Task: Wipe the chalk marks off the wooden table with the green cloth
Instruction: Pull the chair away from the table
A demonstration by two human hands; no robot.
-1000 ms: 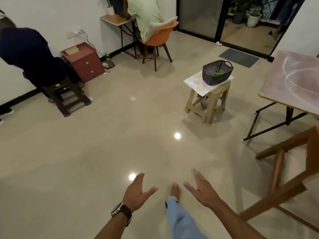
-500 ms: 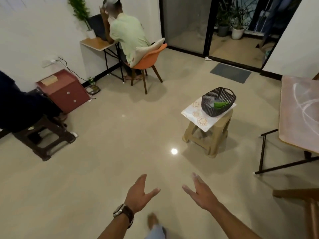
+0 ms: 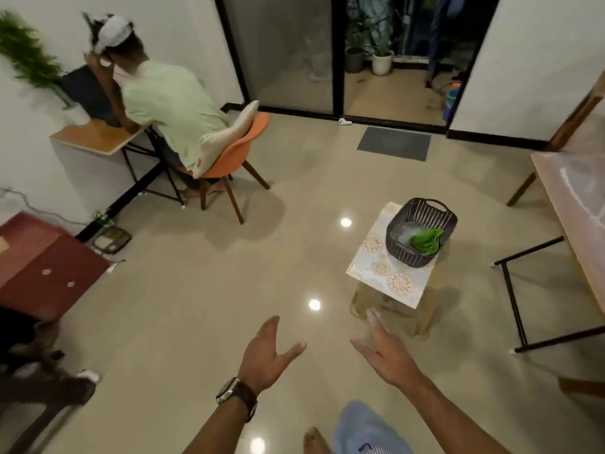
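Beige tiled floor [image 3: 203, 306]; stool and dark basket [image 3: 420, 235] holding green cloth [image 3: 425, 240] nearer than before; wooden table [image 3: 576, 204] at right edge; left hand [image 3: 266, 355], right hand [image 3: 388, 353] spread, empty

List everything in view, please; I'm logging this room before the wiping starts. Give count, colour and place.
green cloth: one, green, inside the basket
basket: one, dark, on the stool's patterned top
stool: one, beige, floral top, centre right
wooden table: one, pinkish brown with white chalk marks, right edge
orange chair: one, orange, upper left, holding a seated person
wall desk: one, light wood, far left
red cabinet: one, dark red, left
doormat: one, grey, by the glass door
potted plants: at least two, outside the door
left hand: open, empty, wristwatch on wrist
right hand: open, empty
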